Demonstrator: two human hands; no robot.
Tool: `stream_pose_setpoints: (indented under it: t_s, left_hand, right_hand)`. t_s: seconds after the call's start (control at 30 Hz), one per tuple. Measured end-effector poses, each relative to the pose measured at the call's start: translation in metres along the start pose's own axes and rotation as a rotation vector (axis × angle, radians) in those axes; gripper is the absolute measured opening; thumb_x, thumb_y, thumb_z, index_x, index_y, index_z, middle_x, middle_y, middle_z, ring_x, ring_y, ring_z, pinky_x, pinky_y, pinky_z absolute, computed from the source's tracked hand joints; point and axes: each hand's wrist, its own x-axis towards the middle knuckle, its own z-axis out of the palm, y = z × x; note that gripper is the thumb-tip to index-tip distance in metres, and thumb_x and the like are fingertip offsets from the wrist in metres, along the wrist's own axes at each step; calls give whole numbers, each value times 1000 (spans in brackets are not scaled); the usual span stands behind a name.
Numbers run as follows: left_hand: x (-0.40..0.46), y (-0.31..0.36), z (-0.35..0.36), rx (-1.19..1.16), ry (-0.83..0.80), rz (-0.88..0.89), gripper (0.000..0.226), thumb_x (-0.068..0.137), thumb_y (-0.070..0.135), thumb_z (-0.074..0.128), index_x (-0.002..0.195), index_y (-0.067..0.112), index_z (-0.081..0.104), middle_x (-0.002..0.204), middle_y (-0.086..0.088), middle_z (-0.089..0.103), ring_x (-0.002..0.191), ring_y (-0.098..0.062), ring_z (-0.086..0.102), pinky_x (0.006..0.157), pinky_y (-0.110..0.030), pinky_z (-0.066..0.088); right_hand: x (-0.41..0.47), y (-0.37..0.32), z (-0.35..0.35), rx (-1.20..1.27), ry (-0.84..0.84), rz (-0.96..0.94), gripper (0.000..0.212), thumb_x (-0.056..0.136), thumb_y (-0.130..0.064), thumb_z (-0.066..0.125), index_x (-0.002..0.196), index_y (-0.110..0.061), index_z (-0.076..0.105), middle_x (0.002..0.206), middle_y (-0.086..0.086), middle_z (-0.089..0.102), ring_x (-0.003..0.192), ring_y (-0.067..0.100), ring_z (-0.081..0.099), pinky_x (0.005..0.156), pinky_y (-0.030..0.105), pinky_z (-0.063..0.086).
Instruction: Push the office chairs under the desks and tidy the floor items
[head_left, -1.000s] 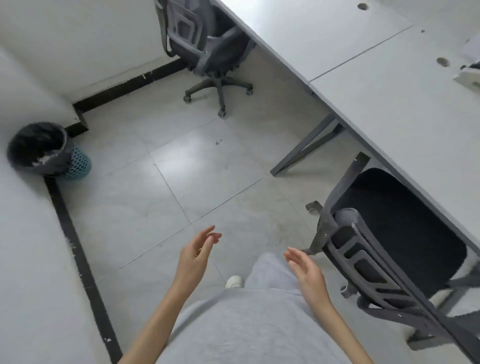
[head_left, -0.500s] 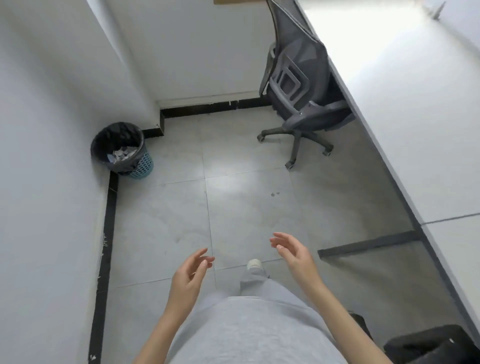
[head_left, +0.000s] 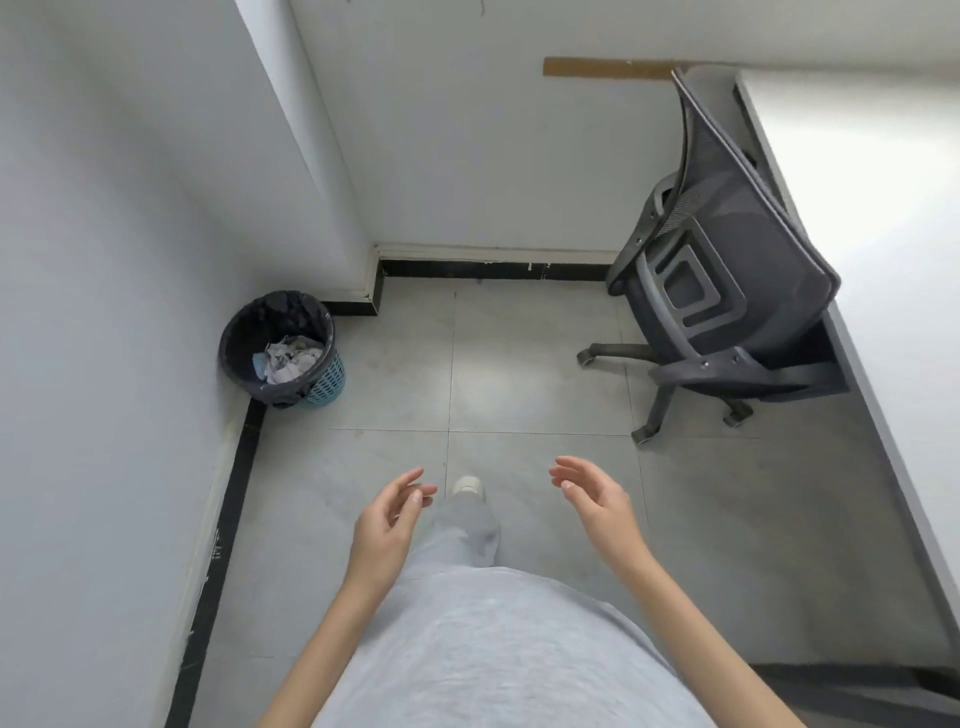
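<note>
Grey chair (head_left: 727, 291) is sitting partly under the desk (head_left: 883, 260), angled. I'm heading for it, left hand (head_left: 387, 525) and right hand (head_left: 597, 499) spread, empty. Next I'm squaring it in.

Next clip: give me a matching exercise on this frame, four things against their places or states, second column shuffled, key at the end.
Things:
1. office chair
2. waste bin
3. left hand
4. desk

Places or states:
A. along the right edge of the view
B. open and empty, above the floor
C. against the left wall, crumpled paper inside
D. seat partly under the desk, wheels out on the tiles

Pairs: 1-D, 2-C, 3-B, 4-A
</note>
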Motion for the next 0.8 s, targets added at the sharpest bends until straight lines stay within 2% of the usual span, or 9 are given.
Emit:
stream_pose_setpoints:
  t_s: [0.07, 0.2, 0.27, 0.43, 0.57, 0.67, 0.8]
  left_hand:
    - [55, 40, 1, 18, -69, 62, 26, 93, 5, 47, 115, 14, 55, 96, 5, 68, 82, 3, 64, 78, -11, 49]
    - [156, 118, 13, 111, -259, 168, 25, 93, 13, 49, 116, 19, 55, 96, 9, 67, 84, 4, 63, 80, -10, 46]
    - [199, 149, 25, 152, -322, 216, 28, 88, 22, 49, 115, 21, 54, 95, 10, 66, 85, 4, 63, 80, -10, 47]
    - [278, 178, 49, 204, -407, 206, 23, 90, 19, 50, 112, 24, 55, 98, 5, 68, 87, 1, 64, 82, -12, 47]
    - [338, 184, 64, 233, -388, 137, 23, 93, 11, 50, 107, 27, 58, 95, 4, 70, 84, -1, 66, 79, -14, 48]
    - [377, 196, 68, 259, -370, 101, 24, 93, 6, 47, 113, 15, 58, 97, -1, 69, 83, -1, 65, 77, -11, 48]
    - [435, 234, 87, 311, -435, 124, 24, 94, 7, 46, 113, 16, 58, 99, 1, 69, 85, 1, 64, 77, -7, 47]
  right_hand:
    - [20, -8, 1, 56, 51, 61, 30, 89, 3, 50, 101, -23, 59, 99, -2, 67, 101, 19, 62, 89, 28, 46]
    - [56, -31, -2, 120, 143, 131, 33, 89, 4, 49, 101, -25, 60, 103, -2, 67, 101, 12, 62, 84, 15, 48]
    - [83, -42, -8, 160, 200, 152, 32, 89, 3, 49, 104, -22, 60, 104, -1, 67, 103, 12, 61, 86, 19, 47]
    - [164, -68, -19, 198, 303, 158, 32, 89, 0, 50, 103, -27, 60, 104, -5, 68, 105, 16, 61, 96, 36, 45]
    - [248, -96, -33, 231, 336, 158, 30, 89, -3, 50, 106, -27, 58, 104, -6, 68, 106, 14, 61, 99, 39, 45]
    - [307, -129, -50, 250, 361, 132, 30, 89, -2, 50, 104, -28, 58, 103, -6, 68, 105, 14, 61, 99, 37, 45]
    - [370, -180, -79, 289, 438, 65, 30, 89, 2, 48, 104, -21, 58, 97, -6, 67, 98, 10, 64, 92, 26, 46]
